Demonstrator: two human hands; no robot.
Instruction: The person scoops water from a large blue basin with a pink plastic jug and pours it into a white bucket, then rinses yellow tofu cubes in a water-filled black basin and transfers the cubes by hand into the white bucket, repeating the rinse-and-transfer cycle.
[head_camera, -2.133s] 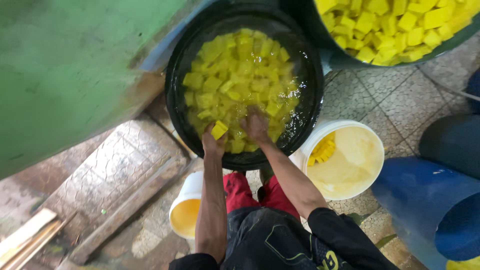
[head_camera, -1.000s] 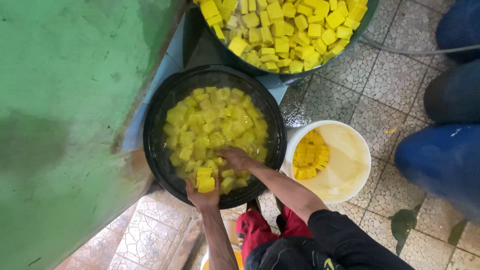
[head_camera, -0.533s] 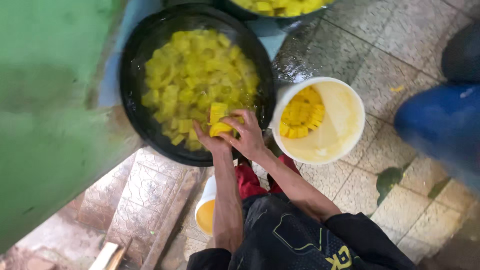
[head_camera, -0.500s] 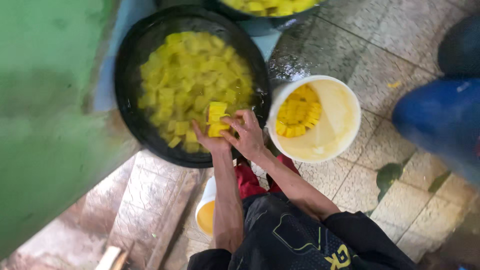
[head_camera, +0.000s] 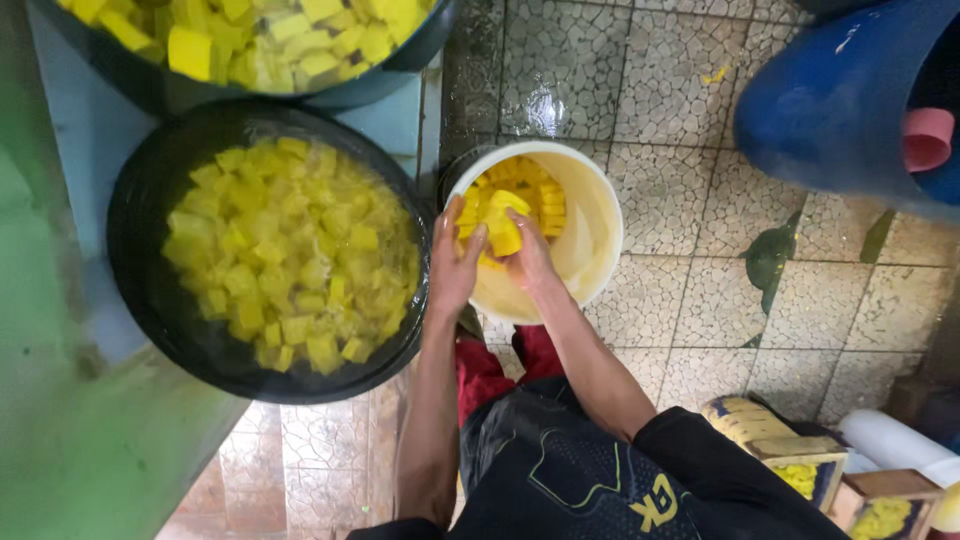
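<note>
Both hands hold yellow cubes over the white bucket.

The left hand (head_camera: 455, 265) and the right hand (head_camera: 528, 255) are together above the white bucket (head_camera: 600, 215), and their fingers are grasping a small stack of yellow cubes (head_camera: 503, 228) between them. More cubes lie inside this bucket, which stands on the wet tiled floor (head_camera: 690, 300). Just beside it, on the left, a black tub (head_camera: 150, 200) is full of yellow cubes in water.
</note>
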